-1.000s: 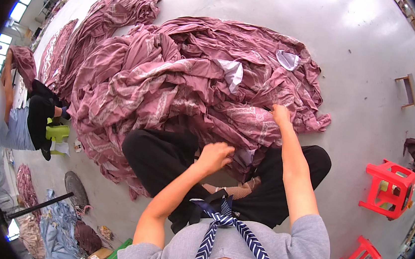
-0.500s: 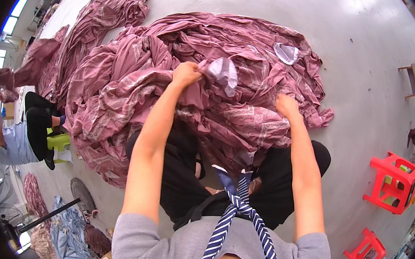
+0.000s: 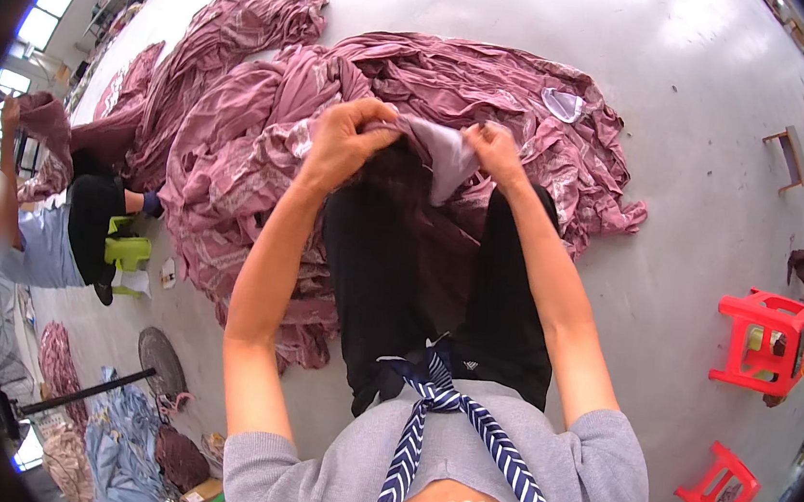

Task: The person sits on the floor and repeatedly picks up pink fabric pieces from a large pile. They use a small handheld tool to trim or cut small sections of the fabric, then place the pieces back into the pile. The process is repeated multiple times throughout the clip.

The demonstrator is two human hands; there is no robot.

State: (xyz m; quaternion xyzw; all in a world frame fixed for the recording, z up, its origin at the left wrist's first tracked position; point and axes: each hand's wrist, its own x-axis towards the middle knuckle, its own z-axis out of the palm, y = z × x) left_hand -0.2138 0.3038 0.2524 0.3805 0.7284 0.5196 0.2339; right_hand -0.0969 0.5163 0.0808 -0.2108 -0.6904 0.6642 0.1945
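A big heap of dusty-pink patterned fabric (image 3: 237,153) lies on the floor before me and around my legs. My left hand (image 3: 346,144) pinches a fold of this fabric, raised above my knees. A pale lavender-white patch of cloth (image 3: 448,159) spans the gap between my hands, and my right hand (image 3: 496,152) is closed on its edge. The lifted part hangs down in shadow between my legs. Another pale patch (image 3: 563,105) shows on the far right of the heap.
At left a seated co-worker (image 3: 55,237) holds up pink fabric. Two red plastic stools (image 3: 761,342) stand at right, with a small wooden stool (image 3: 786,160) beyond. Lower left are a black pole (image 3: 88,393), a dark round base and blue cloth (image 3: 127,447).
My right hand has moved left and up onto the pale patch's edge. The fabric between my hands is now lifted and stretched. My knees have drawn closer together.
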